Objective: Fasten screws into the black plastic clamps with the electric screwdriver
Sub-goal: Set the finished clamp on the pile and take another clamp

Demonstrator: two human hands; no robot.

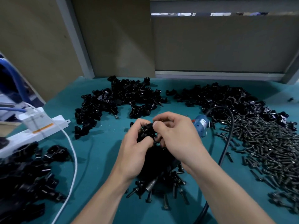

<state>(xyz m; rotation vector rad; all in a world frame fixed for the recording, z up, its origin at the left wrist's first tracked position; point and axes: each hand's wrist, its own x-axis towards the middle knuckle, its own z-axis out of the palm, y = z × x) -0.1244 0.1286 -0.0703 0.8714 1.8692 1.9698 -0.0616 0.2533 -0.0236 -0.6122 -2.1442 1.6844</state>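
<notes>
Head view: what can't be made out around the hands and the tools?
The clamp: head view, mostly covered by the fingers of the left hand and right hand; whether a screw sits in it cannot be told.
The electric screwdriver: head view, hidden behind the right hand beyond its blue end; label too small to read.
The power strip: head view, cut off by the left edge.

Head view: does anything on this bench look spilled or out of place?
Nothing looks damaged, only untidy. Screws lie loose across the right of the teal mat, a black cable running through them. One stray screw lies beside the far clamp heap. The left hand and right hand hold one clamp.
</notes>
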